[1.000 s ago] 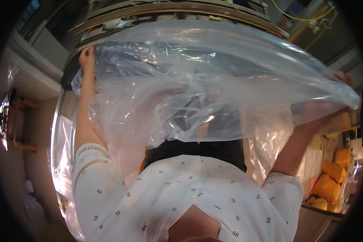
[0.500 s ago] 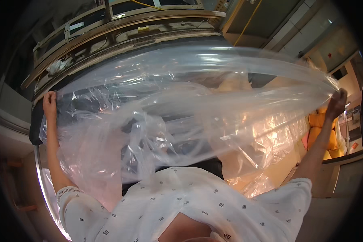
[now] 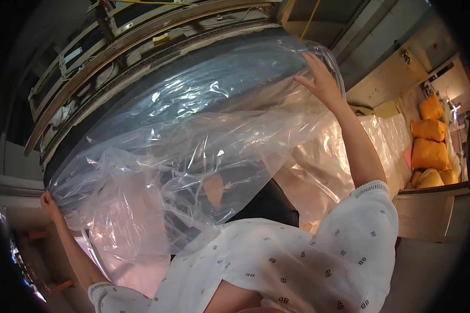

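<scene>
A large clear plastic sheet [image 3: 193,94] lies spread over a dark work surface [image 3: 81,133], and its near part hangs in loose folds toward my body. At the far left, the closed fingers of my left hand [image 3: 48,204] pinch the sheet's corner. My right hand [image 3: 321,81] is at the sheet's far right end, its thumb and fingers apart and laid against the film. Glossy wrinkles run across the sheet between both hands.
A wooden frame with metal fittings [image 3: 136,44] runs along the far side of the surface. Orange bundles [image 3: 430,154] are stacked at the right. More plastic film [image 3: 384,138] covers a pale surface beside them. A yellow cord [image 3: 312,18] hangs at the back.
My right hand has moved inward and away from me, and its grip has opened onto the sheet. My left hand has come nearer with its corner. The raised, billowing sheet has settled flatter.
</scene>
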`<action>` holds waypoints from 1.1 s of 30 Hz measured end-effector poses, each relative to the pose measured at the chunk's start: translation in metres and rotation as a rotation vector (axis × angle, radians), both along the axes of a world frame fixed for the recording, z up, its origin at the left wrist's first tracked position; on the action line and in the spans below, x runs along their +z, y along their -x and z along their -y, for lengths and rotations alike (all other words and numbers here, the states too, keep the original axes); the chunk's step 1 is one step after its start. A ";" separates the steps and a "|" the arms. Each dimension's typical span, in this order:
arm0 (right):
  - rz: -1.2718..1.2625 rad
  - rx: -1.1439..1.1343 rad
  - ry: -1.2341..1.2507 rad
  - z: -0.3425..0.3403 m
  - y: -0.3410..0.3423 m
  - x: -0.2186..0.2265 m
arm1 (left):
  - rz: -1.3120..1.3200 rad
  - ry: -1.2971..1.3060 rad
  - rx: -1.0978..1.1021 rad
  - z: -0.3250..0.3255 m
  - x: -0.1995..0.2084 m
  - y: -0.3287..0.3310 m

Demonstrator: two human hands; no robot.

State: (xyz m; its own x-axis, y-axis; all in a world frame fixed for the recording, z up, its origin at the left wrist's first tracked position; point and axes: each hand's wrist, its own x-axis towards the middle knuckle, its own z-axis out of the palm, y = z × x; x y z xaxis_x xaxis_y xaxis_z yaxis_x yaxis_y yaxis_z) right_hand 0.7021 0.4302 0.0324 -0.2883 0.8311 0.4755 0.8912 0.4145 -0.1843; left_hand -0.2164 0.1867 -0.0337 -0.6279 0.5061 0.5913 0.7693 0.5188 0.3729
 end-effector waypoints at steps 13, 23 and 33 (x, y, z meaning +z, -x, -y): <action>-0.330 0.081 0.340 -0.118 0.051 0.020 | -0.197 0.059 -0.046 -0.013 -0.003 -0.037; -0.218 0.011 0.207 -0.120 0.061 -0.015 | 0.055 -0.199 -0.066 0.021 0.018 -0.028; -0.355 0.407 0.340 -0.155 0.062 -0.026 | 0.795 -0.352 -0.056 0.129 0.046 -0.056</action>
